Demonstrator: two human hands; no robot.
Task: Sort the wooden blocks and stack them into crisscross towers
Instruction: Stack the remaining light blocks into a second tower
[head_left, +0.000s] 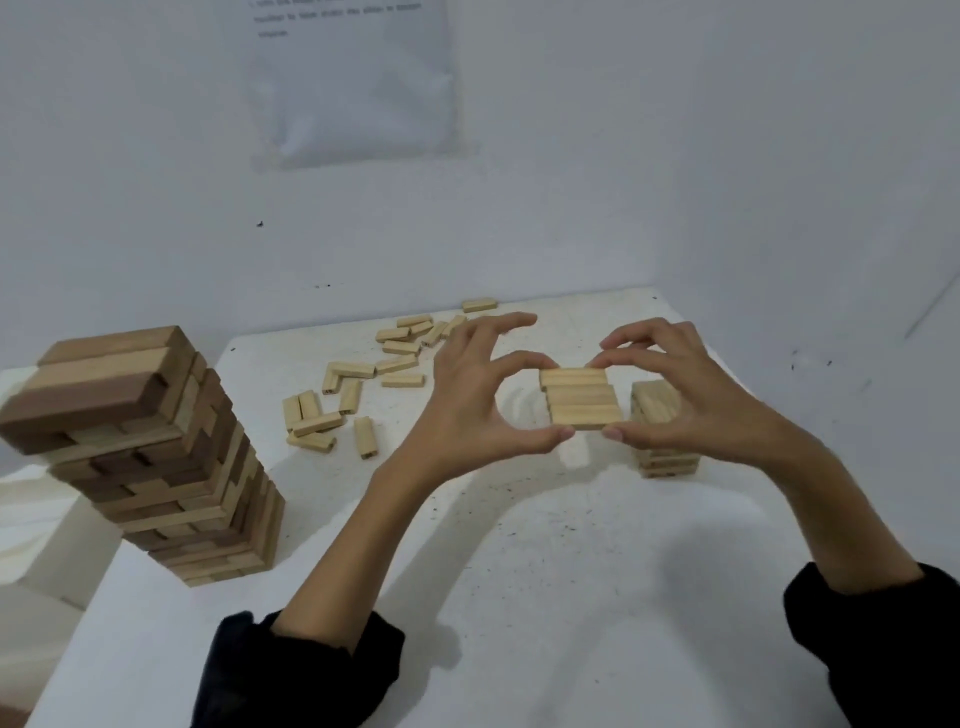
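1. White fills most of what we see: a white table (519, 571) scuffed with dark specks, pushed into the corner of a pale wall (675, 156), with a sheet of paper (358, 83) hung on it whose print is too blurred to read.
2. At the far left edge of the table we see a tall tower (156, 457) of larger blocks, mixed dark and light brown, laid crisscross and leaning slightly.
3. Right of it, loose blocks (332, 410), small and pale, lie scattered from mid-table toward the back edge, some touching, some apart.
4. Next we see the left hand (467, 410), coming out of a dark sleeve (296, 670), its thumb and forefinger curved round the left end of a row of small pale blocks (582, 397).
5. That row, about four blocks side by side and lying flat, is held off the table between both hands.
6. Our view of the right hand (691, 400) shows it pinching the right end of the row the same way, thumb near, fingertips far.
7. Just behind that hand we see a low tower (667, 465) of the same pale blocks, partly hidden by the palm.
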